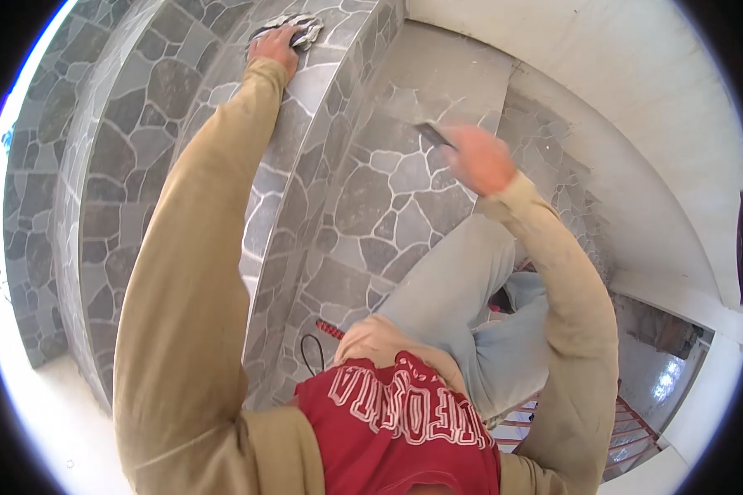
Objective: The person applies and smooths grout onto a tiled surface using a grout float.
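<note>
My left hand [276, 49], arm stretched far forward, presses on a crumpled black-and-white cloth [305, 31] on the stone-patterned step [305, 82]. My right hand [480, 158] is closed around a dark-handled tool [431, 134] over the lower stone-patterned floor [396, 186]. Motion smears this hand and the tool's far end, so its exact kind cannot be made out. Pale grout lines run between the grey stones beneath both hands.
A raised edge [309, 157] separates the step from the lower floor. A pale curved wall [636, 107] rises at the right. Near my bent leg [446, 272] lie a red patterned handle [330, 329] and a black loop [309, 351]. Red-edged stairs [631, 437] descend at lower right.
</note>
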A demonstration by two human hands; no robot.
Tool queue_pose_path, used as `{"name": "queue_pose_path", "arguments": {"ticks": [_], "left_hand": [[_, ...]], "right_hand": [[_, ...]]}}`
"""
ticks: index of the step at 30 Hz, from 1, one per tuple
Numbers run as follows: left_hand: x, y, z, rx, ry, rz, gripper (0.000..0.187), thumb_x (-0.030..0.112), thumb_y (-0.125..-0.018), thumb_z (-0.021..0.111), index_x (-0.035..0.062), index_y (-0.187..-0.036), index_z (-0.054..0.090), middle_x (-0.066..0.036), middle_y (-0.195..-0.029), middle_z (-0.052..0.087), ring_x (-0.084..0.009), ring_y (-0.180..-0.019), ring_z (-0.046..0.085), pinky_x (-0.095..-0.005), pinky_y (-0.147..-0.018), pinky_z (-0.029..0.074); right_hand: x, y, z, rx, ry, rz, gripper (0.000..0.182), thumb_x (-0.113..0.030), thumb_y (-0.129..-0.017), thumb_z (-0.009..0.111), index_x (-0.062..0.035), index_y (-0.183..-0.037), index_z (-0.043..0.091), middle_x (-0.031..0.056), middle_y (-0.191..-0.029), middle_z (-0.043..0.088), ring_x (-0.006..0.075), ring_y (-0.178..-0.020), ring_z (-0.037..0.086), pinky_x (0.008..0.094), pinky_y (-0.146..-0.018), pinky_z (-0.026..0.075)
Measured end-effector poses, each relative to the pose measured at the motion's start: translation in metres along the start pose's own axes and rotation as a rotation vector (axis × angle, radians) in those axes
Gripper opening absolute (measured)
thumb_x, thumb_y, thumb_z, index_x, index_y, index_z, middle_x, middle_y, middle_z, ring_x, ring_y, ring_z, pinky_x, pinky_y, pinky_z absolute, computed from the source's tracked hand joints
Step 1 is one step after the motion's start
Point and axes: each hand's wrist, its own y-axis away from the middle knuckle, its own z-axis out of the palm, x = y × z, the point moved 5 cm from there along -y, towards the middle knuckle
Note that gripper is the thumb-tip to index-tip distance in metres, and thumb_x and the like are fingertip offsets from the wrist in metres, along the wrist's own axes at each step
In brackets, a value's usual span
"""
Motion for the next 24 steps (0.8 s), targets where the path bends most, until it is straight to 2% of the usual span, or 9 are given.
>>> {"name": "queue_pose_path", "arguments": {"ticks": [2, 4, 6, 10, 12, 14, 18, 20, 24], "left_hand": [[0.019, 0.001, -0.010, -0.012, -0.103, 0.033, 0.047, 0.012, -0.084, 0.053, 0.0219, -0.129, 0.060, -0.003, -0.136, 0.060, -0.0240, -0.129, 0.052, -0.0553, -0.113, 0.031], [0.070, 0.012, -0.046, 0.106, -0.025, 0.175, 0.051, 0.001, -0.082, 0.051, 0.0186, -0.129, 0.061, -0.006, -0.137, 0.060, -0.0243, -0.132, 0.051, -0.0476, -0.110, 0.037], [0.136, 0.045, -0.100, 0.229, 0.305, 0.403, 0.042, -0.005, -0.081, 0.055, 0.0093, -0.119, 0.066, -0.013, -0.124, 0.067, -0.0292, -0.122, 0.060, -0.0451, -0.103, 0.045], [0.219, 0.199, -0.112, -0.169, 0.591, 0.509, 0.037, 0.000, -0.081, 0.060, 0.0082, -0.117, 0.065, -0.014, -0.124, 0.065, -0.0336, -0.122, 0.059, -0.0458, -0.105, 0.045], [0.203, 0.329, -0.059, -0.445, 0.415, 0.327, 0.056, -0.004, -0.076, 0.059, 0.0100, -0.130, 0.059, -0.015, -0.144, 0.052, -0.0361, -0.134, 0.047, -0.0525, -0.112, 0.036], [0.162, 0.426, -0.032, -0.748, 0.417, -0.016, 0.069, -0.003, -0.073, 0.059, 0.0102, -0.141, 0.051, -0.018, -0.154, 0.039, -0.0406, -0.140, 0.037, -0.0548, -0.115, 0.031], [0.159, 0.439, -0.033, -0.716, 0.252, -0.023, 0.079, -0.002, -0.070, 0.058, 0.0085, -0.147, 0.042, -0.023, -0.157, 0.030, -0.0461, -0.142, 0.031, -0.0540, -0.116, 0.028], [0.160, 0.410, -0.012, -0.465, 0.382, -0.130, 0.080, -0.002, -0.068, 0.057, 0.0061, -0.146, 0.042, -0.026, -0.154, 0.031, -0.0486, -0.139, 0.033, -0.0530, -0.117, 0.027], [0.170, 0.324, 0.046, -0.310, 0.438, -0.097, 0.075, -0.002, -0.070, 0.054, 0.0044, -0.144, 0.045, -0.028, -0.151, 0.034, -0.0495, -0.137, 0.034, -0.0533, -0.117, 0.027]], "right_hand": [[0.033, 0.046, -0.016, 0.166, -0.119, 0.029, 0.026, -0.020, -0.087, 0.064, -0.0080, -0.110, 0.069, 0.0186, -0.097, 0.069, 0.0390, -0.093, 0.065, 0.0487, -0.080, 0.050], [0.087, 0.088, -0.023, 0.166, 0.086, 0.299, 0.027, -0.022, -0.088, 0.066, -0.0039, -0.107, 0.069, 0.0216, -0.092, 0.068, 0.0418, -0.086, 0.065, 0.0478, -0.076, 0.050], [0.121, 0.087, -0.040, 0.223, 0.106, 0.281, 0.027, -0.023, -0.089, 0.064, -0.0074, -0.110, 0.070, 0.0236, -0.093, 0.068, 0.0426, -0.088, 0.064, 0.0501, -0.077, 0.051], [0.123, 0.075, -0.066, 0.297, 0.022, 0.361, 0.023, -0.022, -0.088, 0.065, -0.0053, -0.103, 0.071, 0.0235, -0.090, 0.067, 0.0436, -0.088, 0.063, 0.0494, -0.074, 0.050], [0.115, 0.079, -0.064, 0.289, -0.059, 0.326, 0.021, -0.022, -0.088, 0.066, -0.0032, -0.096, 0.068, 0.0223, -0.088, 0.066, 0.0438, -0.086, 0.062, 0.0492, -0.071, 0.049], [0.094, 0.081, -0.065, 0.260, -0.051, 0.332, 0.020, -0.021, -0.088, 0.066, -0.0018, -0.094, 0.066, 0.0217, -0.087, 0.066, 0.0438, -0.084, 0.061, 0.0490, -0.070, 0.048], [0.057, 0.089, -0.073, 0.240, -0.096, 0.179, 0.018, -0.017, -0.087, 0.067, 0.0003, -0.092, 0.064, 0.0205, -0.085, 0.063, 0.0432, -0.080, 0.060, 0.0482, -0.067, 0.046], [0.049, 0.096, -0.080, 0.256, -0.103, 0.155, 0.017, -0.015, -0.087, 0.067, 0.0006, -0.091, 0.063, 0.0201, -0.085, 0.062, 0.0429, -0.079, 0.059, 0.0480, -0.067, 0.045], [0.055, 0.110, -0.104, 0.278, -0.145, 0.236, 0.014, -0.012, -0.086, 0.067, 0.0009, -0.089, 0.062, 0.0194, -0.084, 0.061, 0.0421, -0.077, 0.059, 0.0463, -0.065, 0.045]]}}
